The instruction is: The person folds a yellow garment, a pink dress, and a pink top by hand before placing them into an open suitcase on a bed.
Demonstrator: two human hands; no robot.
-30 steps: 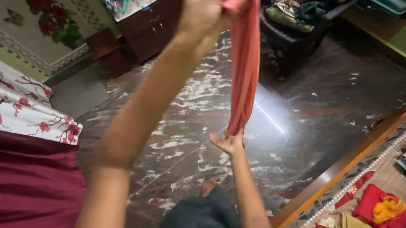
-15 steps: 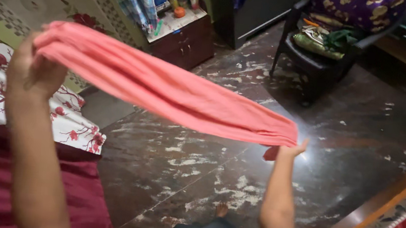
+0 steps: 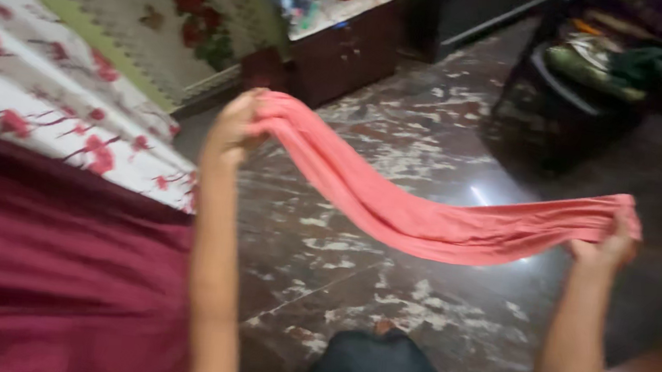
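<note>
The long soft cloth [image 3: 426, 211] across the middle of the frame is plain salmon pink. At lower left lies a plain maroon bedspread [image 3: 56, 265], with a white sheet printed with red flowers [image 3: 56, 103] above it. The polished stone floor [image 3: 417, 299] is dark brown with white mottling.

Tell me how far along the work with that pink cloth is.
Done: the pink cloth is off every surface and gathered lengthwise into a long band. In hand: the left hand grips one end, the right hand the other, with the cloth sagging between them above the dark marble floor. Left: it has no cross fold yet and rests on nothing, neither the maroon sheet nor elsewhere.
</note>
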